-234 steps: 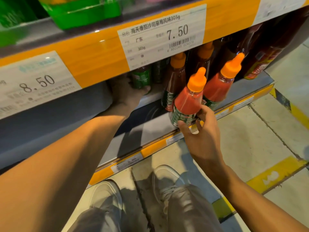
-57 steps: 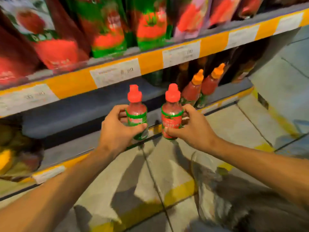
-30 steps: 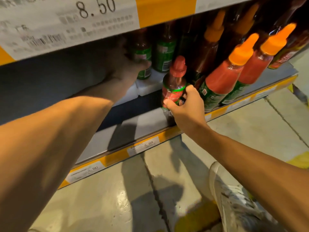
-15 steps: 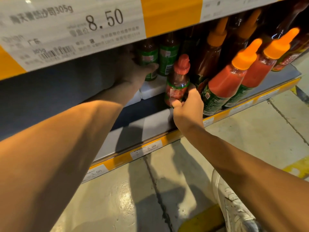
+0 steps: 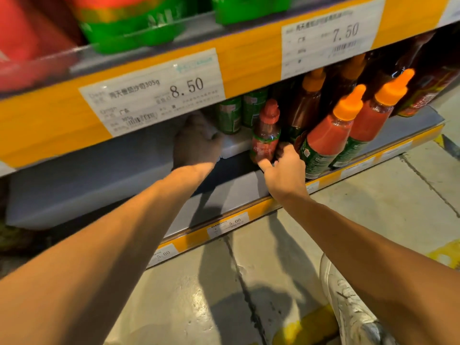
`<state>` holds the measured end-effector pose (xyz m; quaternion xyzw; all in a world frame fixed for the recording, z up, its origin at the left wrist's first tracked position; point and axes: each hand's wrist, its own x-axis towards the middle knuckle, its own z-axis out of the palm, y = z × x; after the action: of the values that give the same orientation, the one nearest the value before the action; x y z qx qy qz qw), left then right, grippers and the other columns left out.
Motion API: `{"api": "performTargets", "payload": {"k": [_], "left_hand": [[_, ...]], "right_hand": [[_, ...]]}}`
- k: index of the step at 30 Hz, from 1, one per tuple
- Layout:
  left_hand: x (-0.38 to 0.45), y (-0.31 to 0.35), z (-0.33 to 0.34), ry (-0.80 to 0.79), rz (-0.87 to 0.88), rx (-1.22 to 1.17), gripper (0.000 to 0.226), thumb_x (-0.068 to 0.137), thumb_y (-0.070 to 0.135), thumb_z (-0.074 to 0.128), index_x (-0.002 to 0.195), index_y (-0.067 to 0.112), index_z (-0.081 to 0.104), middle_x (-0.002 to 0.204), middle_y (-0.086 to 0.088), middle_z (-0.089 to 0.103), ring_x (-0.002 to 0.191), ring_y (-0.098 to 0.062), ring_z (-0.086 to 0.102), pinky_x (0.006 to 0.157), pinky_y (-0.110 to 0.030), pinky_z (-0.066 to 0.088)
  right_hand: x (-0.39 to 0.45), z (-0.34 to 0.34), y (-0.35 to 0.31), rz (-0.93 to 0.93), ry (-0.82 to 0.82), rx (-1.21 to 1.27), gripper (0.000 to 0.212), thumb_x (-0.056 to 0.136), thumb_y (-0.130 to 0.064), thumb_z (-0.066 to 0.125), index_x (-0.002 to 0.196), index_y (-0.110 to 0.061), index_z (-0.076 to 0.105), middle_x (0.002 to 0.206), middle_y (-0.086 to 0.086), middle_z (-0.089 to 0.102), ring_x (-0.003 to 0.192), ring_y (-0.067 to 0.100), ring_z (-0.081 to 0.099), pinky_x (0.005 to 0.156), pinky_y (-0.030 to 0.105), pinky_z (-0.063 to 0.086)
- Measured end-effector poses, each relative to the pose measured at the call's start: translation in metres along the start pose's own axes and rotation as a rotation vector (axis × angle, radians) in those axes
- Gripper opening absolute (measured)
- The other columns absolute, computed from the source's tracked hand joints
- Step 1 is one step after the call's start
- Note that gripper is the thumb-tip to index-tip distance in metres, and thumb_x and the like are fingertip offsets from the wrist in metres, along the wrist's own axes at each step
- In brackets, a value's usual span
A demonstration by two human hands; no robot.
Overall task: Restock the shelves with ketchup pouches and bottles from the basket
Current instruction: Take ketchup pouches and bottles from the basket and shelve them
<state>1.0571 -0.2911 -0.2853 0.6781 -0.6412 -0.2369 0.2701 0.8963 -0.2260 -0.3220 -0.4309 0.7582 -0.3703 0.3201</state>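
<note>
Upright on the bottom shelf (image 5: 104, 185) stood a small red-capped ketchup bottle (image 5: 265, 135), just left of two leaning orange-capped bottles (image 5: 331, 135). Against its lower part lay the right hand (image 5: 283, 173), thumb and fingertips touching the label; whether they still pinched it could not be told. Farther left, the left hand (image 5: 196, 143) reached deep under the upper shelf, beside green-labelled bottles (image 5: 229, 115) on a white riser; its grip was hidden in shadow. Above hung price tags (image 5: 154, 95) on an orange strip, with green pouches (image 5: 134, 23) overhead.
</note>
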Motion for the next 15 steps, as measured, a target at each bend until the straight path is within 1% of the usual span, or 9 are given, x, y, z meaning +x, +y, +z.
{"api": "performTargets", "payload": {"k": [2, 4, 6, 8, 11, 15], "left_hand": [[-0.021, -0.004, -0.012, -0.022, -0.049, 0.088, 0.041, 0.092, 0.031, 0.065, 0.124, 0.007, 0.058, 0.126, -0.01, 0.066, 0.117, -0.027, 0.06, 0.096, -0.03, 0.045], [-0.045, -0.008, -0.026, -0.078, -0.111, 0.147, 0.044, 0.094, 0.038, 0.062, 0.13, 0.012, 0.058, 0.132, -0.01, 0.062, 0.122, -0.029, 0.057, 0.1, -0.031, 0.042], [-0.071, -0.007, -0.042, -0.114, -0.187, 0.152, 0.044, 0.094, 0.043, 0.059, 0.126, 0.012, 0.063, 0.127, -0.013, 0.066, 0.117, -0.032, 0.058, 0.097, -0.033, 0.045], [-0.098, 0.002, -0.062, -0.128, -0.223, 0.115, 0.043, 0.094, 0.043, 0.06, 0.124, 0.012, 0.066, 0.12, -0.011, 0.07, 0.113, -0.031, 0.061, 0.095, -0.035, 0.047], [-0.137, 0.023, -0.095, -0.146, -0.183, 0.11, 0.041, 0.095, 0.042, 0.061, 0.127, 0.016, 0.06, 0.124, -0.005, 0.067, 0.114, -0.025, 0.061, 0.099, -0.039, 0.049], [-0.181, 0.051, -0.157, -0.164, -0.075, 0.237, 0.039, 0.095, 0.045, 0.06, 0.124, 0.02, 0.059, 0.122, 0.0, 0.065, 0.109, -0.02, 0.061, 0.092, -0.036, 0.051]], "right_hand": [[-0.013, -0.006, -0.004, -0.003, -0.025, 0.014, 0.032, 0.092, -0.022, 0.071, 0.116, -0.01, 0.054, 0.111, 0.01, 0.066, 0.102, 0.025, 0.061, 0.095, 0.043, 0.05], [-0.03, -0.016, -0.009, -0.019, -0.064, -0.028, 0.039, 0.093, -0.026, 0.071, 0.124, -0.012, 0.052, 0.119, 0.009, 0.063, 0.108, 0.022, 0.058, 0.098, 0.042, 0.05], [-0.05, -0.03, -0.017, -0.027, -0.111, -0.084, 0.047, 0.094, -0.028, 0.069, 0.134, -0.011, 0.049, 0.128, 0.01, 0.06, 0.117, 0.025, 0.057, 0.102, 0.045, 0.049], [-0.07, -0.047, -0.027, -0.052, -0.152, -0.149, 0.043, 0.095, -0.028, 0.067, 0.131, -0.012, 0.05, 0.127, 0.009, 0.06, 0.117, 0.028, 0.058, 0.101, 0.048, 0.049], [-0.103, -0.076, -0.052, -0.114, -0.202, -0.249, 0.034, 0.096, -0.032, 0.064, 0.124, -0.015, 0.053, 0.12, 0.005, 0.061, 0.111, 0.026, 0.058, 0.094, 0.042, 0.049], [-0.153, -0.111, -0.097, -0.226, -0.26, -0.265, 0.035, 0.096, -0.038, 0.063, 0.125, -0.021, 0.053, 0.124, -0.001, 0.06, 0.111, 0.019, 0.058, 0.095, 0.039, 0.05]]}}
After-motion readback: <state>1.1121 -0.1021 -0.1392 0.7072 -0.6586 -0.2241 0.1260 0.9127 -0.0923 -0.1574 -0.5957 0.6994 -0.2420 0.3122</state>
